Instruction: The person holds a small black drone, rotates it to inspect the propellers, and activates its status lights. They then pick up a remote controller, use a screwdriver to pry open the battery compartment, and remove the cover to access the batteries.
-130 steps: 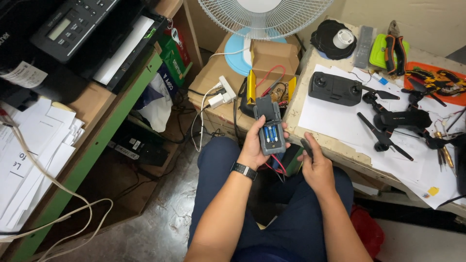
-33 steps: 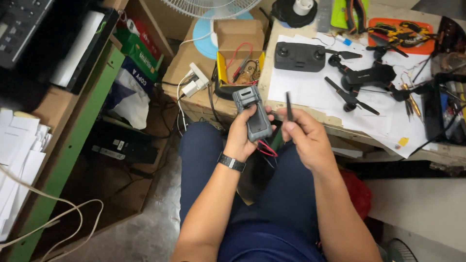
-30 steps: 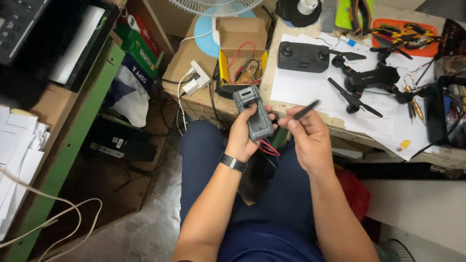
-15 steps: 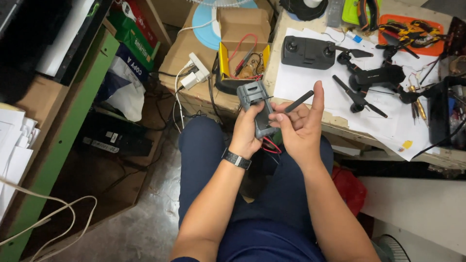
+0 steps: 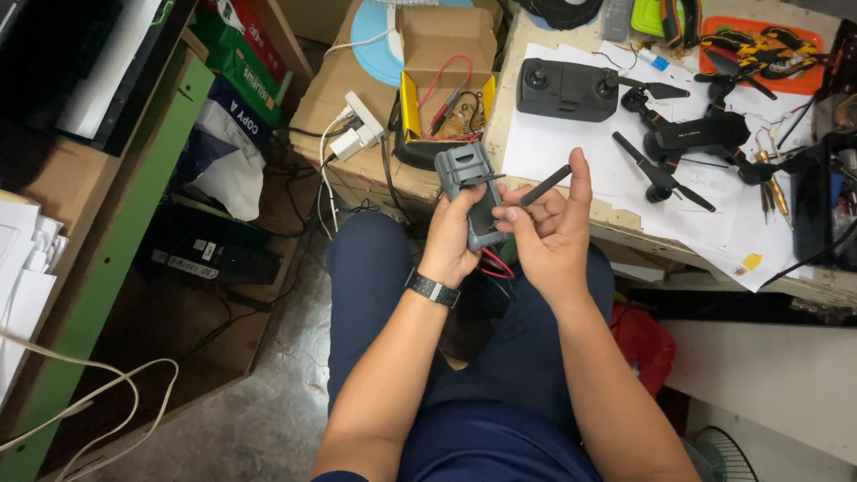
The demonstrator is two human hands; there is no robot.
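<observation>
My left hand (image 5: 451,236), with a black watch on its wrist, grips a grey handheld multimeter (image 5: 475,189) over my lap. Red and black leads (image 5: 495,264) hang below the meter. My right hand (image 5: 553,234) holds a thin black probe (image 5: 544,186) between thumb and fingers, and its fingertips touch the meter's face. On the paper-covered table beyond lie a black drone (image 5: 692,138) with folded arms and a black remote controller (image 5: 567,88).
An open cardboard box (image 5: 446,98) with red wires stands ahead, next to a white power strip (image 5: 357,127). An orange tray (image 5: 759,54) of pliers sits at the table's back. A green shelf (image 5: 107,223) with paper stacks stands to the left. A red bag (image 5: 644,344) lies under the table.
The view has shifted so the table sits higher in frame. My right hand has come against the meter with the probe tilted up to the right. The meter now shows its grey back.
</observation>
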